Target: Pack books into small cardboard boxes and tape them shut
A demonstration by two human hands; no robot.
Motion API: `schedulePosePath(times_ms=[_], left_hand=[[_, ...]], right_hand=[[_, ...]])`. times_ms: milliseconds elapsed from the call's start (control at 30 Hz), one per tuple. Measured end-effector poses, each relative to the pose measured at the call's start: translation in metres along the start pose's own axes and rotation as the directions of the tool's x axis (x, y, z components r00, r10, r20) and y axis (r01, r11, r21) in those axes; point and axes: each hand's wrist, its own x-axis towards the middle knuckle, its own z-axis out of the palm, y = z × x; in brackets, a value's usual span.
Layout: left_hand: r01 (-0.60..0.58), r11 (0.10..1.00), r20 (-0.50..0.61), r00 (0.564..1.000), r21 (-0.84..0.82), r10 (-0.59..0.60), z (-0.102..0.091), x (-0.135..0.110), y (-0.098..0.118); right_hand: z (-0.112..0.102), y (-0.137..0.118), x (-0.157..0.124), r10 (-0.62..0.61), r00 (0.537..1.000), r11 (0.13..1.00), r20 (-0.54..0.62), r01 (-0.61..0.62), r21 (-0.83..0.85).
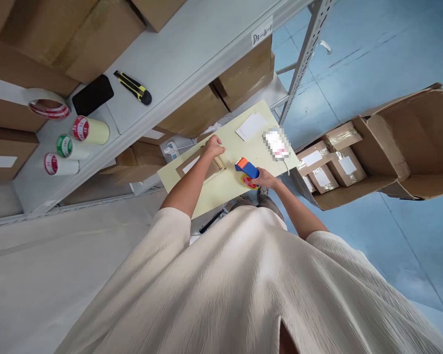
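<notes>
My right hand (265,178) is wrapped round a blue and orange tape dispenser (246,167), whose yellow and red tape roll (248,182) shows at its lower side. A small cardboard box (187,163) with a white label lies on the pale yellow tabletop (210,199). Over the far side of this box is my left hand (214,146), its fingers curled together. Whatever they pinch, if anything, is too small to make out. My left forearm covers part of the box.
White paper slips (251,126) and a blurred-out device (276,143) lie on the tabletop. At right, a large open carton (382,172) holds several taped boxes. On the shelf (177,54) are a box cutter (133,87), a black phone (93,95), tape rolls (90,130) and cartons.
</notes>
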Motion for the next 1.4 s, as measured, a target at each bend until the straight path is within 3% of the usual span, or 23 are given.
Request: schedulePosePath(times_ms=[233, 333, 500, 667, 933, 1100, 1267, 1400], left_hand=[[-0.054, 0.959, 0.06, 0.997, 0.277, 0.039, 0.006, 0.003, -0.008], [-0.028, 0.956, 0.063, 0.998, 0.294, 0.01, 0.011, 0.007, -0.01], [0.01, 0.958, -0.024, 1.0, 0.288, -0.003, 0.016, 0.014, -0.008], [-0.107, 0.874, 0.129, 0.99, 0.474, 0.051, 0.013, 0.015, -0.01], [-0.239, 0.794, 0.208, 0.967, 0.56, 0.144, 0.02, 0.005, -0.01], [-0.293, 0.824, 0.21, 0.953, 0.484, 0.216, 0.026, 0.004, -0.014], [-0.246, 0.928, 0.126, 0.968, 0.281, 0.218, 0.028, -0.005, -0.018], [-0.205, 0.946, 0.051, 0.979, 0.253, 0.199, 0.026, -0.008, -0.021]], right_hand=[[0.028, -0.001, 0.006, 0.066, 0.995, 0.992, 0.071, -0.073, 0.099], [0.044, 0.005, 0.015, 0.102, 0.993, 0.986, 0.058, -0.108, 0.128], [0.06, 0.015, 0.029, 0.071, 0.994, 0.969, 0.088, -0.09, 0.229], [0.067, 0.021, 0.034, 0.082, 0.989, 0.962, 0.12, -0.11, 0.25], [0.076, 0.019, 0.039, 0.125, 0.981, 0.962, 0.146, -0.156, 0.223], [0.08, 0.014, 0.041, 0.14, 0.983, 0.969, 0.122, -0.161, 0.189], [0.081, 0.009, 0.041, 0.129, 0.984, 0.966, 0.12, -0.152, 0.208], [0.079, 0.009, 0.044, 0.131, 0.982, 0.969, 0.134, -0.155, 0.193]])
